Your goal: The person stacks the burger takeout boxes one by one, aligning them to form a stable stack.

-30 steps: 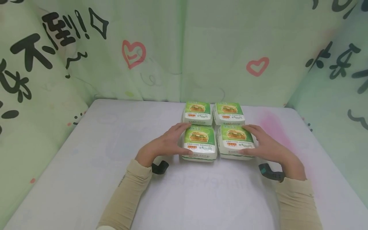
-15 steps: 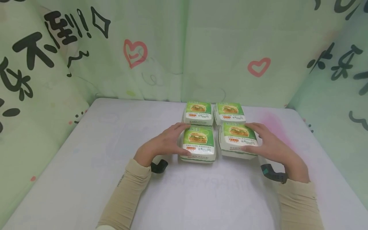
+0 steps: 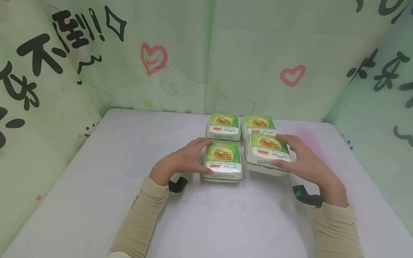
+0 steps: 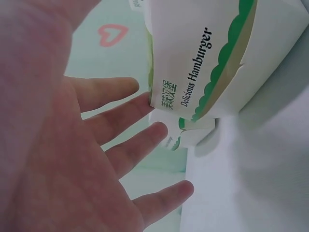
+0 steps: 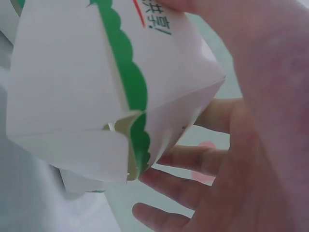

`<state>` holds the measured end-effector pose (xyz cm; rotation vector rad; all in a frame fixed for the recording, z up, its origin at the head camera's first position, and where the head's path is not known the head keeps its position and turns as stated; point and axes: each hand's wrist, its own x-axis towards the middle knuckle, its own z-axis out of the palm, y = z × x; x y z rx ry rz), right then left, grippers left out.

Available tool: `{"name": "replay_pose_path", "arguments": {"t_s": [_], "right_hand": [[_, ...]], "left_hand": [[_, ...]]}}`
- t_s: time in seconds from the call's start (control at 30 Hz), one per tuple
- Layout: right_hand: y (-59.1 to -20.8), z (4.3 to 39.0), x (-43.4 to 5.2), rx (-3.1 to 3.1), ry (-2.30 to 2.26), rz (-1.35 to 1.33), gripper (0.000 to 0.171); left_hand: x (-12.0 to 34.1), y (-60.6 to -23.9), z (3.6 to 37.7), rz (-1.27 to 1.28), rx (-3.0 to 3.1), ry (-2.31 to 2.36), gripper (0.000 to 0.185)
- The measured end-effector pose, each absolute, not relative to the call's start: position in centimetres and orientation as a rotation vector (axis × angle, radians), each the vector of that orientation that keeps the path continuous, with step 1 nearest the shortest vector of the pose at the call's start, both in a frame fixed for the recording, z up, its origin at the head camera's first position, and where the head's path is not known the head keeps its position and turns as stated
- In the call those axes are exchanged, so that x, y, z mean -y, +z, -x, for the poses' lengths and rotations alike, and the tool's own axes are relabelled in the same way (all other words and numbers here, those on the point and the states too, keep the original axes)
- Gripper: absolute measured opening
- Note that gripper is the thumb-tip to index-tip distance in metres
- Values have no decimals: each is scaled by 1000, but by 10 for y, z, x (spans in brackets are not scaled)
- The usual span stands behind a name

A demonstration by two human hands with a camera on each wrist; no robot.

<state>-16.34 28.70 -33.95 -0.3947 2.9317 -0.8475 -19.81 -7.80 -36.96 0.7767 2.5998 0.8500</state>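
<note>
In the head view, several white-and-green burger boxes with a hamburger picture stand in two rows. My left hand spans the left side of the front-left burger box, thumb at its front edge and fingers at its rear corner. In the left wrist view this box has a fingertip at its corner, the other fingers spread. My right hand grips the front-right burger box, which is raised and slightly tilted, overlapping the box behind it. The right wrist view shows the gripped box with its flap edge gaping a little at one corner.
Behind them stand the back-left burger box and the back-right burger box, near the far edge of the white table. A green curtain with hearts and black lettering encloses the back and sides.
My right hand has lifted the front-right box, shifting it slightly right and tilting it. The front-left box has slid slightly left with my left hand. The back boxes stay in place.
</note>
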Motion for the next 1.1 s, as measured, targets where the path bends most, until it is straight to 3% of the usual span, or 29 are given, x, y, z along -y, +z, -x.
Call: {"name": "replay_pose_path", "arguments": {"t_s": [0.37,1.1], "right_hand": [[-339,162,-269,-3011,-1006,483,80],[-339,155,-229,-3017,-1041,665,81]], "left_hand": [[81,-368,200,-763,-2604,857,100],[76,-369,197,-816,-2541,956,106]]}}
